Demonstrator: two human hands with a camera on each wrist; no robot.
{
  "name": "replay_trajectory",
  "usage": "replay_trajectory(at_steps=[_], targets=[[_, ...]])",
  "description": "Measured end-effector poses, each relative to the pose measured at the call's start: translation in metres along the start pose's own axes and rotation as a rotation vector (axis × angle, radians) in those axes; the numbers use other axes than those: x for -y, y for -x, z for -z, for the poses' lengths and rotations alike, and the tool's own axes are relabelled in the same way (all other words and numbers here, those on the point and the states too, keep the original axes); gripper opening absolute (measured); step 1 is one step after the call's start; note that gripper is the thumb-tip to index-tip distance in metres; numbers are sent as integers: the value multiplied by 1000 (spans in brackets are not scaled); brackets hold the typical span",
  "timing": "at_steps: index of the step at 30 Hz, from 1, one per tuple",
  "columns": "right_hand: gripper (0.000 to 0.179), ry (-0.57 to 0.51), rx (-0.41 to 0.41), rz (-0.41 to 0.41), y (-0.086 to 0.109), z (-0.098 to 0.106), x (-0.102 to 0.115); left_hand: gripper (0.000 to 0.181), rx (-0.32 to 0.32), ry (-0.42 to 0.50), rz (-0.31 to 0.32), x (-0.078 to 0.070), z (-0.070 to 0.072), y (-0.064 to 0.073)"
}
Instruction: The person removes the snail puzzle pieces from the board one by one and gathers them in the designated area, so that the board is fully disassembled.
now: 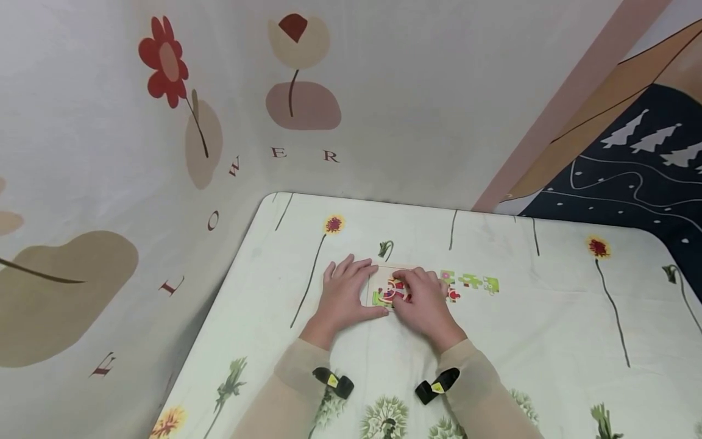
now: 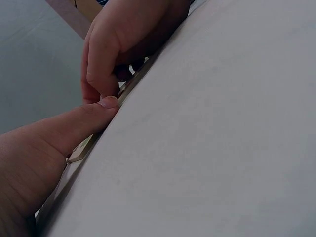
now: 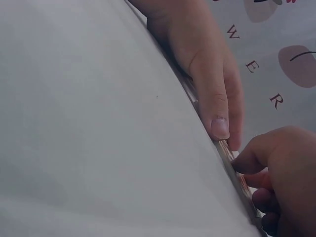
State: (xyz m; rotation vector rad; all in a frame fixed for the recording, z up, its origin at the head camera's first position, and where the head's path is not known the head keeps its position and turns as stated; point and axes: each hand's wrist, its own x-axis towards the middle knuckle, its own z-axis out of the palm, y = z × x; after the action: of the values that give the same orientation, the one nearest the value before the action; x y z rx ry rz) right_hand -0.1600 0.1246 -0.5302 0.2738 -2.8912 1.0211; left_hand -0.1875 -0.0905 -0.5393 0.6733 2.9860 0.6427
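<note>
A small wooden jigsaw board lies on the table, partly filled with green and red picture pieces. My left hand rests at its left side, fingers spread near the far corner. In the left wrist view the left thumb stretches along the board's near edge. Over the right part of the board, my right hand has bent fingers and pinches a red puzzle piece, mostly hidden beneath them. Seen from the right wrist, that hand's thumb and fingers meet low at the board.
Several loose green puzzle pieces lie right of the board, with a red piece close beside the right hand. A flower-print cloth covers the table. Printed fabric hangs behind the far edge and along the left.
</note>
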Motion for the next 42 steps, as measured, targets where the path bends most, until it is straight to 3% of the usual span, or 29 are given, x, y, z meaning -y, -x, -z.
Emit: replay_trajectory(at_steps=[10, 25, 33, 42], targets=[[50, -65, -20, -12, 0, 1, 1, 97, 8, 4, 4, -1, 1, 0], [53, -107, -128, 143, 11, -4, -5, 95, -3, -1, -3, -2, 2, 1], [53, -133, -167, 115, 17, -1, -9, 96, 9, 10, 3, -3, 1, 1], [49, -158, -277, 48, 32, 21, -29, 97, 13, -2, 17, -4, 2, 2]])
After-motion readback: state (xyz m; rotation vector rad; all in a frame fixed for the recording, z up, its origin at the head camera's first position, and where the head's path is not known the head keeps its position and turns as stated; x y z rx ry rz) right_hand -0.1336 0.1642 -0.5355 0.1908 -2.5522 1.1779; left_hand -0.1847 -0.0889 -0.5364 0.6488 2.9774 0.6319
